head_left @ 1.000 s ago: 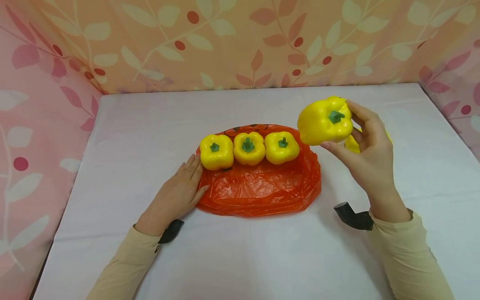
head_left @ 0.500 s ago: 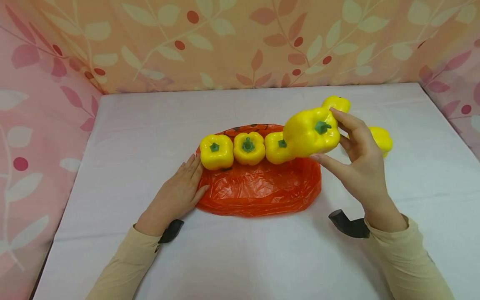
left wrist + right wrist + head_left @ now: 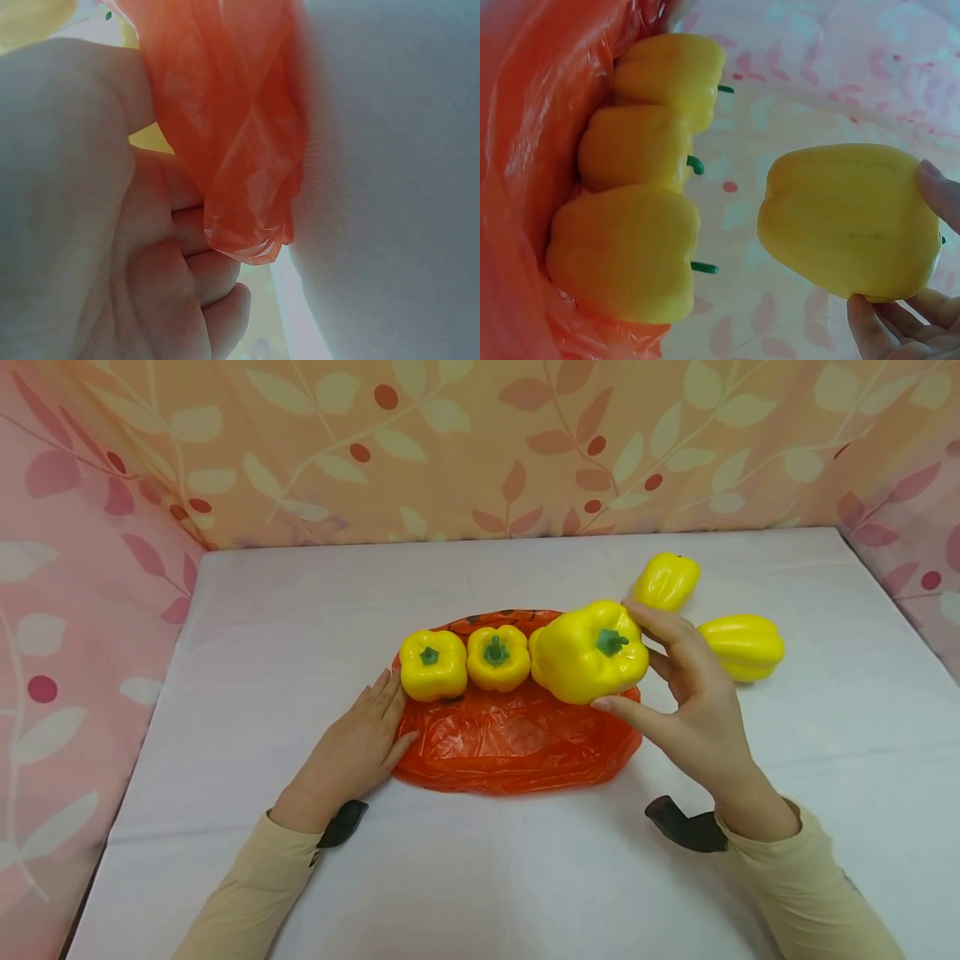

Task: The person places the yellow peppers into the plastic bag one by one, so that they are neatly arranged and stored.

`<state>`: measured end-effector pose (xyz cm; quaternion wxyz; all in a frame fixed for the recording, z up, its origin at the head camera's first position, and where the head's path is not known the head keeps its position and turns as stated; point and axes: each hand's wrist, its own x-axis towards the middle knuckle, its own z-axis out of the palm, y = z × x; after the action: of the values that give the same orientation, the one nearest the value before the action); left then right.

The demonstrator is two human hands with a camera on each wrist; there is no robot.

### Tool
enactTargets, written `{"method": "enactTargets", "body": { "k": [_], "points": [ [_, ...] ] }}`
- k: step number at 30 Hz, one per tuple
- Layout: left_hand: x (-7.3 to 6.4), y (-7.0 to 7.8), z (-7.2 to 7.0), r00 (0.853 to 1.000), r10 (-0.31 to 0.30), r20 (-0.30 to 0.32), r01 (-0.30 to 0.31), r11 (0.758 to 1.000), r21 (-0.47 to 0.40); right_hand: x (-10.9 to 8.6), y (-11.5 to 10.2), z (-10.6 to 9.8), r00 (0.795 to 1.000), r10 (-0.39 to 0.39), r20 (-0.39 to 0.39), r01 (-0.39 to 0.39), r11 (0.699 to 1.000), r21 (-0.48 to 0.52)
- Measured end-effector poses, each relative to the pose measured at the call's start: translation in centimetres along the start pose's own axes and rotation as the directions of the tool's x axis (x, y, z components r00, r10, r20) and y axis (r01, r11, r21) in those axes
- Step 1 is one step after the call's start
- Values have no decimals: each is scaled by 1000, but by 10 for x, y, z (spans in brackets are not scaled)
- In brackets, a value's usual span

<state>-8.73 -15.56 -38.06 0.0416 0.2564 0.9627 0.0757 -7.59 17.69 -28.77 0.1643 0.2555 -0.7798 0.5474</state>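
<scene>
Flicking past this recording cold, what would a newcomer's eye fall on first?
Probably the three yellow peppers, set stem-up in a row along the far side of the open red bag at mid-table. Next, the held pepper, gripped by the right hand above the row's right end. Two loose peppers lie beyond that hand.

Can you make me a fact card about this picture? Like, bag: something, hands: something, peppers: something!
Peppers in view: six, all yellow
Red bag: on the white table, mouth open
Row in the bag: three peppers side by side, green stems up
Right hand: holds one pepper in the air, apart from the row
Left hand: touches the bag's left side
Loose peppers: two, lying on the table, right of the bag
Behind: leafy patterned cloth
</scene>
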Motion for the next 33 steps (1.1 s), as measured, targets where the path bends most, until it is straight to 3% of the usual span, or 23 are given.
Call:
{"method": "enactTargets", "body": {
  "k": [21,33],
  "points": [
    [0,0,-2,1000,-3,11,3,1000,-12,-10,4,36,984,34,176,-27,999,-44],
    [1,-2,-1,1000,0,16,0,1000,4,-11,5,59,971,56,231,-43,997,-60]
  ]
}}
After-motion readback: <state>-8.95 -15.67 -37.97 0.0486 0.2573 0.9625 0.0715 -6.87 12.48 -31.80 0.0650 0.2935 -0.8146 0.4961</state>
